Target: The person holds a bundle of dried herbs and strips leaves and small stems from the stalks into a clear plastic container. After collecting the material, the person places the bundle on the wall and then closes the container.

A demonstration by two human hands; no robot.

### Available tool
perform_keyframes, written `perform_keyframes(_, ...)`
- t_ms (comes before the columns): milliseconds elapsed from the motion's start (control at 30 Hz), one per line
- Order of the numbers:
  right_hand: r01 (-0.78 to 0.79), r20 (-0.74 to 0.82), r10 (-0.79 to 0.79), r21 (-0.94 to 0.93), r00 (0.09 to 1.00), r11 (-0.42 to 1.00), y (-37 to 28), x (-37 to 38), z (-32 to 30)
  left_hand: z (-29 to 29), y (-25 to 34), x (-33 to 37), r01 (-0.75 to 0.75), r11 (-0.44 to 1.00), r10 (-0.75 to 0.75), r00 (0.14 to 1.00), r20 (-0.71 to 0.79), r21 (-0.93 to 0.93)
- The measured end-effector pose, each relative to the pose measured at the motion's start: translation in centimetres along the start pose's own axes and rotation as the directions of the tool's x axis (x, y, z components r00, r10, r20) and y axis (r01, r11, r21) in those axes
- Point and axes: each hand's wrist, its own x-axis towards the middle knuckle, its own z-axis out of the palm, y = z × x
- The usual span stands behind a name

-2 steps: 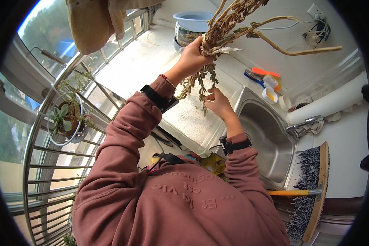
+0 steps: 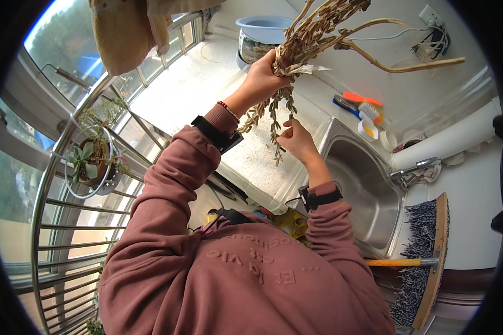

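Note:
My left hand [image 2: 264, 76] is closed around a bundle of dried plant stalks [image 2: 304, 42], tied near the grip with a pale strip [image 2: 308, 69]. Thick bare stems reach up and to the right, while several pod-covered ends hang below the fist. My right hand [image 2: 298, 142] has its thumb and fingers pinched on one hanging pod-covered stalk [image 2: 275, 125]. Beneath both hands lies a clear shallow plastic container [image 2: 288, 192], its bottom scattered with small pale grains [image 2: 257, 162].
To the right is a steel sink [image 2: 363, 195] with a faucet [image 2: 413, 172]. Brushes [image 2: 366, 103] and a white scoop [image 2: 368, 129] lie behind it. A blue basin [image 2: 262, 23] rests on a patterned pot at the back. A mop [image 2: 425, 251] stands at right; a railing with a potted succulent [image 2: 86, 162] is at left.
My right hand has shifted very slightly left, and the tip of the hanging stalk sits a little lower. My left hand keeps its hold on the bundle.

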Motion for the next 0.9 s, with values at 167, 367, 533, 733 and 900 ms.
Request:
perform_keyframes(167,0.112,-0.070,-0.110,0.029,0.991,0.993,-0.7,-0.5,0.2,0.0,0.1,-0.2,0.027,1.000,-0.028,0.999,-0.019,-0.012)
perform_keyframes(367,0.120,-0.224,-0.133,-0.074,0.965,0.990,-2.5,-1.3,0.2,-0.4,0.3,0.1,0.028,0.999,-0.035,0.989,-0.146,-0.046)
perform_keyframes(533,0.216,-0.241,-0.224,-0.060,0.944,0.975,-3.8,-1.9,-0.3,-1.4,1.3,0.4,0.023,0.970,-0.061,0.987,-0.149,-0.243)
perform_keyframes(733,0.555,-0.529,-0.608,-0.279,0.592,0.784,-6.0,-2.9,0.1,-1.2,1.7,0.5,0.027,0.970,-0.092,0.961,-0.262,-0.241)
perform_keyframes(900,0.606,0.010,-0.753,-0.601,0.658,0.521,-6.7,-2.9,1.4,-0.8,1.4,1.0,0.013,0.968,-0.085,0.957,-0.279,-0.249)
